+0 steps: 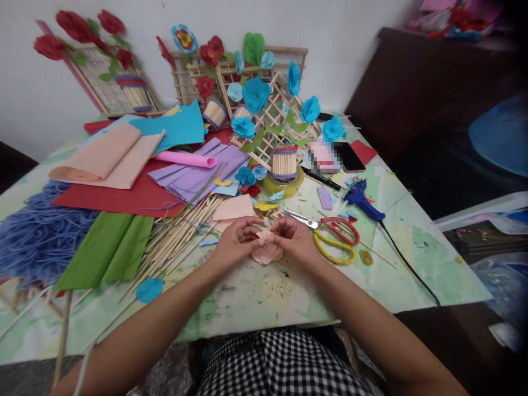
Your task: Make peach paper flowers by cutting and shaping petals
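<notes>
Both my hands meet over the near middle of the table, pinching a pale peach paper flower (pixel 267 253) between them. My left hand (pixel 238 240) grips its left side with thumb and fingers. On the other side, my right hand (pixel 293 237) closes on the paper the same way. Rounded petals hang below the fingertips, and part of the flower is hidden behind them. Just behind my left hand lies a flat peach paper piece (pixel 233 208). Scissors (pixel 336 237) with red and yellow handles rest right of my right hand.
A blue glue gun (pixel 363 199) with a black cord lies to the right. Wooden sticks (pixel 185 231), green paper (pixel 109 250) and blue yarn (pixel 41 231) spread over the left. Stick lattices with blue paper flowers (pixel 256 94) stand behind, near a phone (pixel 348 157) and a tape roll (pixel 284 186).
</notes>
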{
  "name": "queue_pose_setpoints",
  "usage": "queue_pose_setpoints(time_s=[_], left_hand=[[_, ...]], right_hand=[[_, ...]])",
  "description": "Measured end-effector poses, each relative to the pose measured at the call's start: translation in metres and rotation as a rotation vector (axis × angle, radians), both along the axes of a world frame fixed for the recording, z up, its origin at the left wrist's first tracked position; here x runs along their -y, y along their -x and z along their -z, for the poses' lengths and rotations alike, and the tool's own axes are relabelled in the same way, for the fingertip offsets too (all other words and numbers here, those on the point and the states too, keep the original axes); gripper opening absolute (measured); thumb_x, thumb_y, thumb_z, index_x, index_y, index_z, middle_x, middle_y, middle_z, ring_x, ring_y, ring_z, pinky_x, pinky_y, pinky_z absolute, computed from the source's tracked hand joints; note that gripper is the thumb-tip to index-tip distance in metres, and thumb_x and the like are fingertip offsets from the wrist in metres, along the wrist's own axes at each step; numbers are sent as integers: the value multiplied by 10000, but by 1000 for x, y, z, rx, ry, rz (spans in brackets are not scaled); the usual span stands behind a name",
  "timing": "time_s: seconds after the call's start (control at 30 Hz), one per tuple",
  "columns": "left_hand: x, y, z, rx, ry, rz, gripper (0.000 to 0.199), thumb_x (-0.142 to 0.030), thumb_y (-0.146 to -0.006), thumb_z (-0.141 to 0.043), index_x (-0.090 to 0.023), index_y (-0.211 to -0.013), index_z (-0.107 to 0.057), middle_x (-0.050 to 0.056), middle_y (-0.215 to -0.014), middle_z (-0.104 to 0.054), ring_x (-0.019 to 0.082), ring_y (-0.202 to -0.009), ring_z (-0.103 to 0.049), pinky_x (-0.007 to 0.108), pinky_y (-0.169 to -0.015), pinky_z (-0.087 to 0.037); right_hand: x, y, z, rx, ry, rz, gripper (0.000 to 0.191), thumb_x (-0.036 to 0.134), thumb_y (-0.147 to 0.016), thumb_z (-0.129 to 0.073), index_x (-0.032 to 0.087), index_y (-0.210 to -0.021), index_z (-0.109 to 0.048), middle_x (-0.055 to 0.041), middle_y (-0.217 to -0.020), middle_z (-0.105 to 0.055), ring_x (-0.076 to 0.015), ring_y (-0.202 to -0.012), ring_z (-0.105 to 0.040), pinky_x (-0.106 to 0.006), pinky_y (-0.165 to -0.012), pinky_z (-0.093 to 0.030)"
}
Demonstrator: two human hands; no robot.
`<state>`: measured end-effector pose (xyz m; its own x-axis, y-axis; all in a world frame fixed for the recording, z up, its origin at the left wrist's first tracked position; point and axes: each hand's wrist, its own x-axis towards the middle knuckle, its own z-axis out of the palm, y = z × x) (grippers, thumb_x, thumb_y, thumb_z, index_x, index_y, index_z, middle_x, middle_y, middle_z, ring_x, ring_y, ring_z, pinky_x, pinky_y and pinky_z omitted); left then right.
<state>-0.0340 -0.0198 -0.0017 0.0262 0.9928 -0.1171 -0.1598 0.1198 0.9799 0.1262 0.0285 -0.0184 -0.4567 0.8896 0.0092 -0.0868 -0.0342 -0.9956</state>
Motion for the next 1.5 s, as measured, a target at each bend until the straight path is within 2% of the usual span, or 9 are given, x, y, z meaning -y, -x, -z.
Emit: queue_pose_setpoints(time_s=[0.3,0.5,0.57,0.67,0.83,1.0,1.2,1.5], left_hand=[[0,1,2,115,55,-23,416,-198,-604,-774,-171,-980,-598,-15,-715,-615,94,-674,-570,190,-625,-446],[1,-2,6,225,138,-32,284,-220,-615,-775,-151,-849,-629,1,-751,-635,85,-675,-569,187,-625,-433],[1,-3,8,213,174,8,223,-255,-645,-757,-138,-795,-642,2,-715,-633,76,-631,-556,184,-600,-421],[0,-2,11,139,174,41,189,-283,-677,-733,-127,-750,-655,-4,-643,-618,71,-580,-534,184,-569,-404],[0,0,13,103,143,48,178,-286,-679,-731,-136,-751,-670,-5,-635,-637,82,-588,-551,188,-576,-409],[-1,-1,12,98,144,42,184,-275,-671,-739,-140,-784,-686,2,-660,-654,85,-602,-565,189,-595,-424],[-1,-1,13,177,128,53,195,-316,-726,-689,-138,-804,-688,27,-696,-668,104,-647,-592,211,-641,-450],[0,0,14,60,128,14,204,-314,-686,-721,-143,-781,-666,-4,-645,-616,83,-593,-544,193,-578,-414]], right_hand=[[3,1,-4,-135,39,7,263,253,-572,-781,192,-779,-630,15,-727,-628,-111,-664,-575,-243,-642,-462],[6,-1,-3,4,-102,50,253,292,-649,-735,200,-879,-685,-25,-783,-675,-152,-711,-601,-297,-685,-478],[5,-2,-1,43,-144,69,250,290,-660,-726,200,-891,-690,-30,-792,-680,-158,-717,-603,-301,-682,-477],[4,-2,0,61,-120,58,241,297,-654,-727,192,-868,-691,-36,-807,-685,-161,-717,-612,-300,-678,-482],[3,-1,-2,41,-39,-18,203,342,-688,-703,168,-791,-684,-38,-742,-681,-142,-667,-605,-270,-643,-475],[3,-1,-2,19,-19,29,204,357,-673,-717,164,-703,-659,-10,-660,-651,-113,-593,-566,-232,-582,-446],[1,-2,-2,-35,-16,9,156,315,-683,-715,168,-700,-664,-3,-648,-648,-118,-602,-575,-243,-614,-458],[3,0,-3,-12,-35,30,131,281,-631,-737,170,-667,-677,-6,-636,-655,-118,-592,-574,-242,-604,-459]])
